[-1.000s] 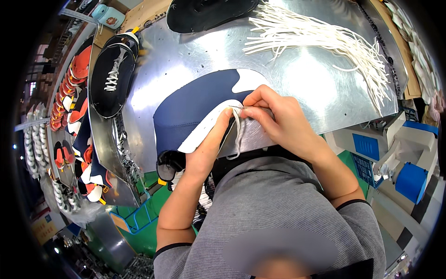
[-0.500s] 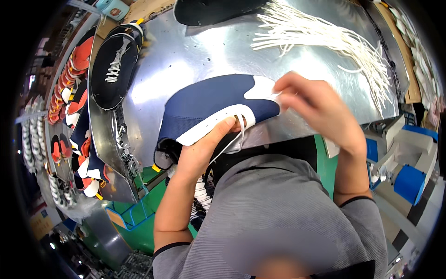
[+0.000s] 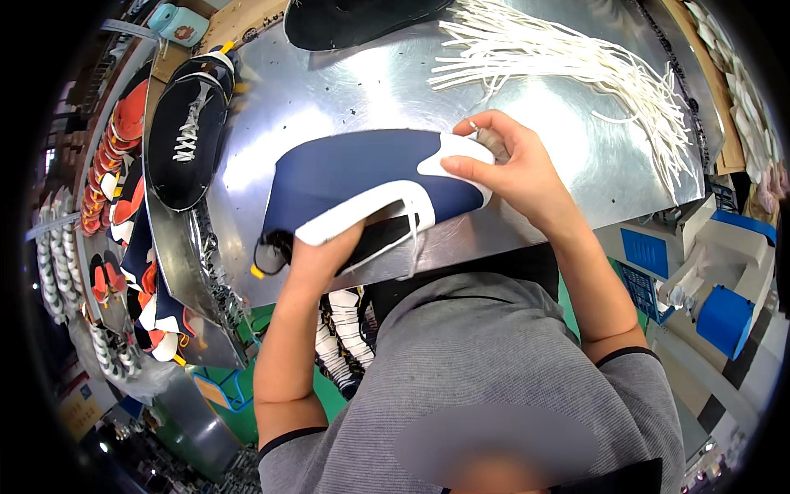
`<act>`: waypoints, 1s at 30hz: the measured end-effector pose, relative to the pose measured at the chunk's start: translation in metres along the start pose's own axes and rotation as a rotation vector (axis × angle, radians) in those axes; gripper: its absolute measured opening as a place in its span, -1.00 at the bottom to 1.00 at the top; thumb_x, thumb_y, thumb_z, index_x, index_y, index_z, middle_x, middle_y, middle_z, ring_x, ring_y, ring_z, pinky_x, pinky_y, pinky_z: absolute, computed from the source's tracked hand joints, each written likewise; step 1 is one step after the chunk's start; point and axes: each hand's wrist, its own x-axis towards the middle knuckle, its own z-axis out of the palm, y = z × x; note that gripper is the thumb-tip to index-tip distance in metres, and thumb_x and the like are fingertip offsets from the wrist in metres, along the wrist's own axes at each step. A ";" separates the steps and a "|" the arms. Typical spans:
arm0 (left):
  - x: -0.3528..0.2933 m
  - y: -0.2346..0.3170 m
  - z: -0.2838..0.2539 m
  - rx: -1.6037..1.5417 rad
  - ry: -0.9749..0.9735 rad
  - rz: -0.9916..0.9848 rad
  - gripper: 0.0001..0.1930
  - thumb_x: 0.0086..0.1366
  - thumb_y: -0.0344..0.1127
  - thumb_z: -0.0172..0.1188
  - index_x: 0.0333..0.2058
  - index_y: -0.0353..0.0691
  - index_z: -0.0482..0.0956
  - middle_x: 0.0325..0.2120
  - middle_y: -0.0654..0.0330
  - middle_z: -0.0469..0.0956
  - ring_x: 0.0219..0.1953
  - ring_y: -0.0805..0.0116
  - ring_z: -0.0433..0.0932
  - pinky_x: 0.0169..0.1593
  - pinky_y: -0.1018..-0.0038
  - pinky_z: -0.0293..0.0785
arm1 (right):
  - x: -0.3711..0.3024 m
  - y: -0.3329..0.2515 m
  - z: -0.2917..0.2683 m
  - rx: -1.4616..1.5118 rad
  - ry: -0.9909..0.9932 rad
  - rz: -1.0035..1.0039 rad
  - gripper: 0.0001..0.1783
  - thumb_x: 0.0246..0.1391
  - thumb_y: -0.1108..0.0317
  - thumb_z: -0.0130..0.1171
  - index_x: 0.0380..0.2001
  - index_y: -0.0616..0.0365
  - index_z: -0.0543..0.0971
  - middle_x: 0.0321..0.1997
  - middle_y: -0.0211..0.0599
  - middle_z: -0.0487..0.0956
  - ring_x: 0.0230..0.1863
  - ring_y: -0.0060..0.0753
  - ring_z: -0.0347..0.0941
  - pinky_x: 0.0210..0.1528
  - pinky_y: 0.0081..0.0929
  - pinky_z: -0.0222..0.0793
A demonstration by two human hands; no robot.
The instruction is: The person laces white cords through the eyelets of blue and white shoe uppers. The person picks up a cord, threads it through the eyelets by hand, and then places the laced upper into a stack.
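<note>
At the near edge of the metal surface [image 3: 362, 86] is the navy-and-white shoe upper [image 3: 350, 169], toe rightward. The left hand [image 3: 329, 247] has its fingers hidden inside, grip untellable; the right hand [image 3: 522, 174] rests its thumb on the white toe, forefinger apart, hold unclear. Best steady the upper and leave its dangling lace [image 3: 414, 240] unsnagged

Both hands [image 3: 527, 169] at navy-and-white shoe upper [image 3: 346, 173]

Head view: worn at head height, fisheye, facing steeply down past the grey shirt [image 3: 461, 354] to the metal table [image 3: 395, 95]. Range near; left hand [image 3: 331, 249] and right hand [image 3: 520, 165] lie around mid-frame; edges bow toward the dark rim.
</note>
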 end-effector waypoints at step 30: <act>0.021 0.103 -0.019 0.315 0.232 0.366 -0.85 0.21 -0.45 0.27 -0.22 -0.26 0.61 -0.49 0.16 0.61 -0.49 0.32 0.56 -0.38 0.47 0.43 | -0.095 0.026 -0.017 -0.246 -0.393 -0.021 -0.74 0.17 0.21 0.30 -0.45 0.19 0.60 -0.59 -0.44 0.36 -0.50 -0.63 0.25 -0.46 -0.55 0.18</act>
